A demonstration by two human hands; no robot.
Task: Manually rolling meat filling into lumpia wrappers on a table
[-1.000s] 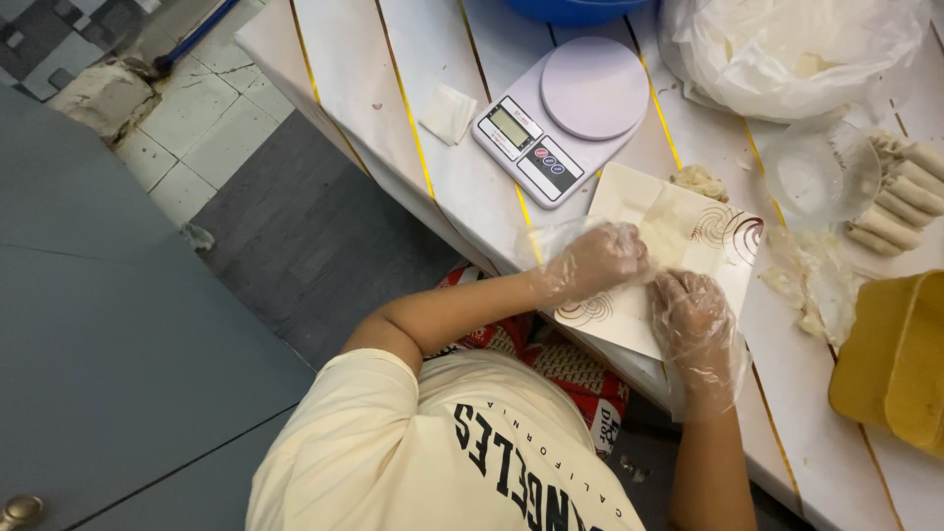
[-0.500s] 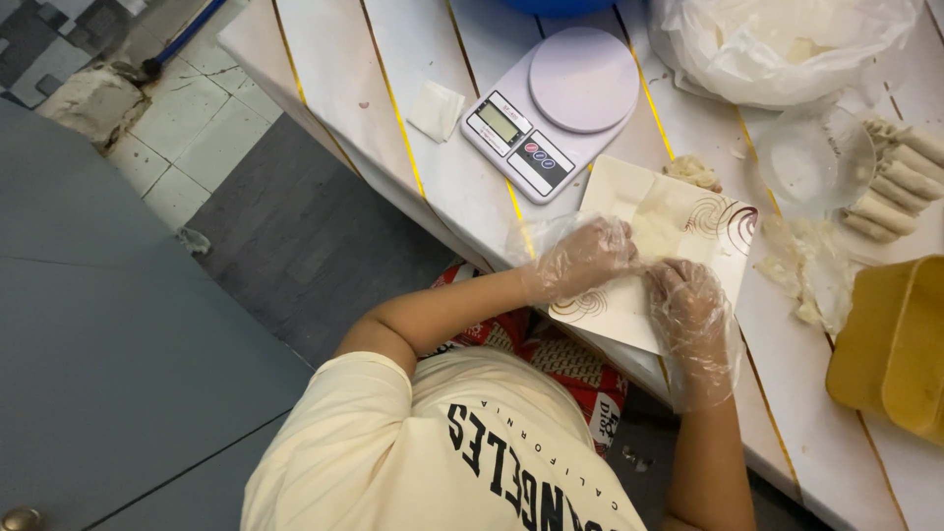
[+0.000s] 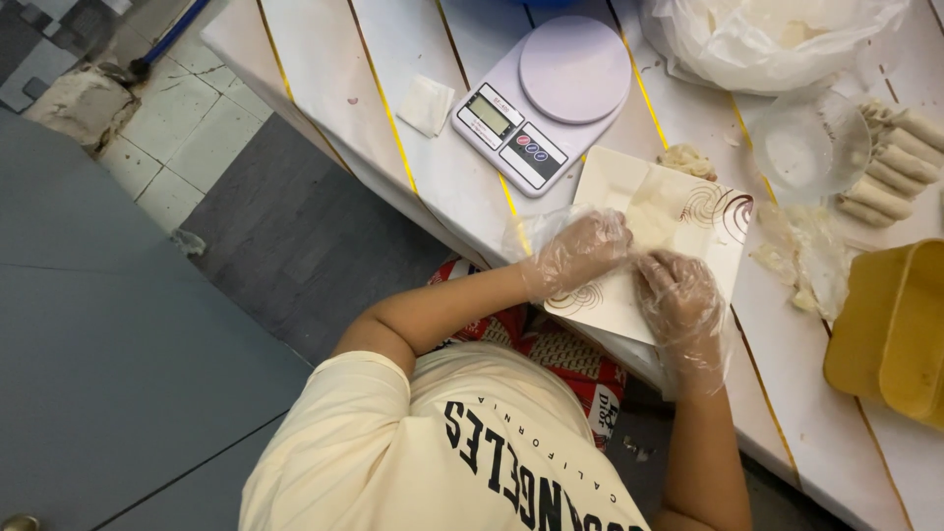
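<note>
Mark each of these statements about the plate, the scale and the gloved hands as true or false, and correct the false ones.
1. Both hands wear thin clear plastic gloves. True: the left hand and the right hand are both gloved.
2. The hands work over a round black plate. False: the plate is square and white with brown swirl marks.
3. A digital kitchen scale sits on the table beyond the plate. True.
4. Something is being weighed on the scale. False: its round platform is bare.
5. Finished rolls lie in a row on the right side of the table. True.
6. The container at the right edge is blue. False: the container is yellow.
</note>
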